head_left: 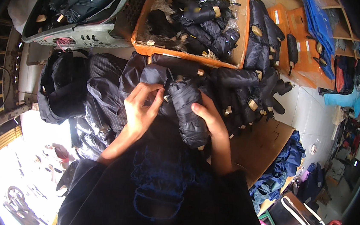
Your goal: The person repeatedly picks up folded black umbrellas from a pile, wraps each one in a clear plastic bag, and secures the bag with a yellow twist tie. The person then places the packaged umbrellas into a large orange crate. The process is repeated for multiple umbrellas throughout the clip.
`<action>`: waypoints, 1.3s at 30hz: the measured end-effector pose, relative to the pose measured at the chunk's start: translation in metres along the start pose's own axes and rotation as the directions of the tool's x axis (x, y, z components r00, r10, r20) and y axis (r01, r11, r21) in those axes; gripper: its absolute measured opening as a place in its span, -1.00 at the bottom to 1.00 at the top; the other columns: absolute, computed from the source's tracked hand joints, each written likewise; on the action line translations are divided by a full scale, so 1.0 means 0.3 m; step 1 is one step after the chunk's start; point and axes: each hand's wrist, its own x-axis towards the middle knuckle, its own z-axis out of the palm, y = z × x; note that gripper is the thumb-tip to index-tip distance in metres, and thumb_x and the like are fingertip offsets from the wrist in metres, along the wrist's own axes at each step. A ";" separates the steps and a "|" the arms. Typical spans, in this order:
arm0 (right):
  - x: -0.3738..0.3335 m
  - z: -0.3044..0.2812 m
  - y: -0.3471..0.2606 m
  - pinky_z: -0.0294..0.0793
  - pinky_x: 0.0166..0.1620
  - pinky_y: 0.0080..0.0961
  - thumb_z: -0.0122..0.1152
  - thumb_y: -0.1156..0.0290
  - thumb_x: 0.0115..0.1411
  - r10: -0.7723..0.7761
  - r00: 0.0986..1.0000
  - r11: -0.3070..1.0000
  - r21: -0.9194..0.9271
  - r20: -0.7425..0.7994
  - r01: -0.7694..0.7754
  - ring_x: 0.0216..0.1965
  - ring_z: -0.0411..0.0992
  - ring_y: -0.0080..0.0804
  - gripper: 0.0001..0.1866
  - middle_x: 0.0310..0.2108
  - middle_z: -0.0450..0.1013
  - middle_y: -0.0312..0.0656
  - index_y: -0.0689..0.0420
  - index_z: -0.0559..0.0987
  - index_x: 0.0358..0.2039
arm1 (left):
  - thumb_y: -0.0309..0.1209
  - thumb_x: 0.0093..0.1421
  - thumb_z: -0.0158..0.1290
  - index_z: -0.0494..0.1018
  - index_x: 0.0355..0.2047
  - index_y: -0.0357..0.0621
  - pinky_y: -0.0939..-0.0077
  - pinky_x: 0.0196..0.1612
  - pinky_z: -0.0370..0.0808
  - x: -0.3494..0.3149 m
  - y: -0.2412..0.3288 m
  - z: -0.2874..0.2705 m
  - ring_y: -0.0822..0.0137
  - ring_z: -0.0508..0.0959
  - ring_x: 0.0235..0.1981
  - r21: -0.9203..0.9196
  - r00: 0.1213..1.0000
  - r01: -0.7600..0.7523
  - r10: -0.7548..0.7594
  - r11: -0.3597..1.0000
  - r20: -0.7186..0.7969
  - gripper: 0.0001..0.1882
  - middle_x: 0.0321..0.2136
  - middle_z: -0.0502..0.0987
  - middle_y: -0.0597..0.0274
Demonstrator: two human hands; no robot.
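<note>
A bulky black folded umbrella [188,113] stands nearly lengthwise in front of my chest, its fabric wrapped in loose creases. My right hand [207,113] grips it from the right side, thumb lying across the fabric. Close to its upper left end, my left hand [143,105] is closed in a pinch, thumb against fingertips. Whatever sits between those fingertips is too small to make out. Just beyond them lies a dark grey fabric flap [155,74]. More black folded umbrellas [236,79] with tan ends are heaped on the right, and loose black striped fabric [108,70] spreads on the left.
An orange-edged carton [189,59] full of dark folded umbrellas stands ahead. Left of it is a grey plastic crate [84,34] with more. Orange boxes [297,24] stand at the far right. A cardboard sheet [262,147] and blue fabric [279,172] lie right of me.
</note>
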 end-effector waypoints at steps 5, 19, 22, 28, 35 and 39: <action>-0.042 -0.012 0.018 0.34 0.05 -0.51 0.28 0.23 0.15 -0.076 0.994 0.960 -0.276 -0.076 0.053 -0.05 0.39 -0.46 -0.42 -0.05 0.45 -0.16 0.27 0.40 0.10 | -0.61 0.07 0.22 0.57 -0.35 -0.22 0.55 -0.50 0.46 -0.014 -0.005 0.018 0.41 0.53 -0.60 0.061 0.999 -0.048 0.048 0.997 0.012 -0.88 -0.50 0.54 0.20; -0.006 -0.043 0.023 0.45 -0.05 -0.34 0.38 0.01 0.01 -0.044 0.999 0.783 -0.620 0.023 0.048 -0.17 0.54 -0.17 -0.29 -0.19 0.54 0.04 0.29 0.45 0.02 | -0.61 0.10 0.20 0.53 -0.34 -0.28 0.58 -0.41 0.44 -0.050 -0.013 0.023 0.42 0.52 -0.54 0.016 1.000 0.009 -0.009 1.000 0.016 -0.89 -0.52 0.54 0.19; -0.006 -0.018 0.006 0.46 -0.09 -0.30 0.41 -0.02 -0.03 -0.028 1.000 0.737 -0.675 0.001 0.022 -0.19 0.55 -0.04 -0.28 -0.23 0.53 0.09 0.27 0.48 -0.02 | -0.62 0.10 0.20 0.53 -0.35 -0.28 0.58 -0.40 0.45 -0.054 -0.012 0.020 0.42 0.53 -0.53 0.028 1.000 0.013 -0.014 1.000 0.023 -0.89 -0.52 0.54 0.18; -0.022 -0.006 0.015 0.46 -0.18 -0.20 0.45 -0.05 -0.11 -0.196 0.977 0.371 -0.915 0.086 0.155 -0.26 0.50 0.07 -0.30 -0.28 0.50 0.01 0.19 0.54 -0.07 | -0.62 0.09 0.21 0.54 -0.33 -0.27 0.57 -0.37 0.47 -0.062 -0.011 0.005 0.39 0.58 -0.49 0.019 0.997 0.015 -0.016 1.000 0.071 -0.88 -0.50 0.56 0.15; -0.031 -0.029 0.008 0.44 -0.20 -0.20 0.47 -0.05 -0.13 -0.156 0.980 0.361 -0.916 0.122 0.172 -0.28 0.50 0.01 -0.31 -0.29 0.48 0.00 0.18 0.57 -0.08 | -0.63 0.10 0.20 0.55 -0.33 -0.27 0.52 -0.41 0.48 -0.075 -0.029 0.003 0.35 0.58 -0.52 0.037 0.997 0.008 -0.011 0.999 0.075 -0.89 -0.46 0.56 0.13; -0.025 -0.045 0.013 0.45 -0.19 -0.19 0.45 -0.07 -0.12 -0.137 0.981 0.404 -0.897 0.134 0.179 -0.26 0.50 0.04 -0.31 -0.28 0.50 0.03 0.19 0.56 -0.10 | -0.64 0.09 0.20 0.54 -0.32 -0.27 0.52 -0.40 0.49 -0.081 -0.028 0.001 0.34 0.58 -0.51 0.039 0.994 -0.020 0.016 0.999 0.107 -0.87 -0.45 0.56 0.13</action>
